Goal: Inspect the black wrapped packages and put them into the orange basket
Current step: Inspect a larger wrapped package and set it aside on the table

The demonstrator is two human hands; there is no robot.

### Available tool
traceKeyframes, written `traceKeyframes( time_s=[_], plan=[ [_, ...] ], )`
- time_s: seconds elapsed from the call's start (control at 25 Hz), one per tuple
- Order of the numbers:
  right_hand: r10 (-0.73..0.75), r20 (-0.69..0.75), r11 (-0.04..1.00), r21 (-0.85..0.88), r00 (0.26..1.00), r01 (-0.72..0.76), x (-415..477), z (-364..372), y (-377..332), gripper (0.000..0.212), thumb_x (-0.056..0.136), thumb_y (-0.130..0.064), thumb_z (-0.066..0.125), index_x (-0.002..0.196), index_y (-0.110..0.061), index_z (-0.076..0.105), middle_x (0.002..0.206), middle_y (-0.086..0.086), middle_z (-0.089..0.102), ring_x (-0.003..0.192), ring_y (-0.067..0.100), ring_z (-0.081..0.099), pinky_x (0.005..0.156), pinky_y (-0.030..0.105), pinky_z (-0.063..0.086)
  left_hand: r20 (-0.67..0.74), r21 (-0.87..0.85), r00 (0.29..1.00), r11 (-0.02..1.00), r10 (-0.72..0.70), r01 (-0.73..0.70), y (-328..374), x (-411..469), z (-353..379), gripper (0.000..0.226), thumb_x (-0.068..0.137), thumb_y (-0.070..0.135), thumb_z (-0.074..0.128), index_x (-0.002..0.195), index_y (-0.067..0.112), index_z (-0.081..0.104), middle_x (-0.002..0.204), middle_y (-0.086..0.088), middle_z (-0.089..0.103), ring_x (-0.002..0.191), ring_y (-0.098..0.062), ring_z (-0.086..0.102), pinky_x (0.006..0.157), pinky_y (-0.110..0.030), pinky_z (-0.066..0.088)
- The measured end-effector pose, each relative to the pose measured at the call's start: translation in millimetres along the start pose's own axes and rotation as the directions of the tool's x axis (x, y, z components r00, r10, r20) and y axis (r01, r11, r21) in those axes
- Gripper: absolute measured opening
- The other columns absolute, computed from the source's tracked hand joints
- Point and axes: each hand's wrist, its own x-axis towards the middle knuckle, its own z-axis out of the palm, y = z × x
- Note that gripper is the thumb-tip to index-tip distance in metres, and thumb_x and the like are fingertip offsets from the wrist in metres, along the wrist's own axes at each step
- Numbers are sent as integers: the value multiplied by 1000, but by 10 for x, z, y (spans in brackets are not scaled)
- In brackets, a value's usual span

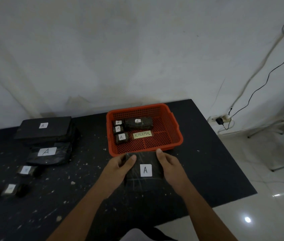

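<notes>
Nearest: flat black plastic-wrapped package w/ white "A" label point(144, 181), held between both hands over the black speckled table point(207, 162). Can't tell if it's lifted or resting on the top.

L hand point(120, 165) grips the pkg's left edge, thumb on top. R hand point(170, 164) grips the right edge, thumb up at the far right corner. R sits slightly further fwd; otherwise both are equally near.

Key relation: the pkg's long axis runs near-to-far, pointing straight at the orange perforated plastic basket point(137, 111). The pkg's far edge meets the basket's near rim in view, so the basket lies dead ahead, no sideways shift needed.

Inside the basket: three small black wrapped blocks point(121, 137) along the left, one long black wrapped block point(138, 123) at the back, and a yellow "ABNORMAL" tag point(142, 134) mid-floor. Near and right parts of the floor look free. Likely move: lift over the rim, push fwd, set down right of the small blocks.

Far left, well apart: stack of large black wrapped packages point(43, 129), not yet sorted.
</notes>
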Motion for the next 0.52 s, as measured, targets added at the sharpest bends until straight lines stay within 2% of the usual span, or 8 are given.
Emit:
traceKeyframes(
  time_s=[0.12,0.2,0.28,0.32,0.44,0.52],
  plan=[
    [-50,-142,999,-27,989,47,14,48,-35,58,85,-67,51,79,-13,69,82,11,74,82,24,72,85,51,58,-215,187,976,982,39,2,-33,40,72,39,93,37,55,129,24,47,123,6,59,109,-9,60,89,-23,48],
    [-53,-203,998,-44,978,45,25,75,-68,58,82,-67,53,82,-11,68,82,9,73,79,19,71,83,47,59,-278,246,952,968,125,-55,-15,7,129,37,91,35,58,125,26,44,121,10,54,110,-5,55,82,-12,41],
    [-34,-193,999,-37,981,27,27,74,-75,65,78,-71,52,88,-9,69,87,10,74,84,20,72,84,47,59,-163,300,973,948,162,-108,-5,-28,164,37,88,43,60,120,33,45,118,15,53,106,3,55,73,-6,43],
    [-21,-149,999,22,989,24,24,57,-58,62,82,-69,51,92,-11,70,91,9,75,88,21,73,85,46,60,-66,301,989,948,132,-106,10,-50,169,40,86,48,60,120,37,44,118,18,53,103,8,54,71,-3,43],
    [19,46,976,214,999,-29,-11,29,4,36,103,-39,45,106,-16,72,100,8,77,95,23,74,82,44,62,168,221,986,975,-13,-25,78,-117,178,40,82,52,58,118,42,47,117,22,56,96,13,56,70,-2,44],
    [-22,57,990,144,998,13,-12,10,107,16,101,-18,54,107,-18,70,103,5,76,99,21,72,85,39,60,166,181,985,983,-54,23,58,-117,161,25,83,44,64,105,44,51,121,14,55,99,6,57,79,-6,46]
  ],
)
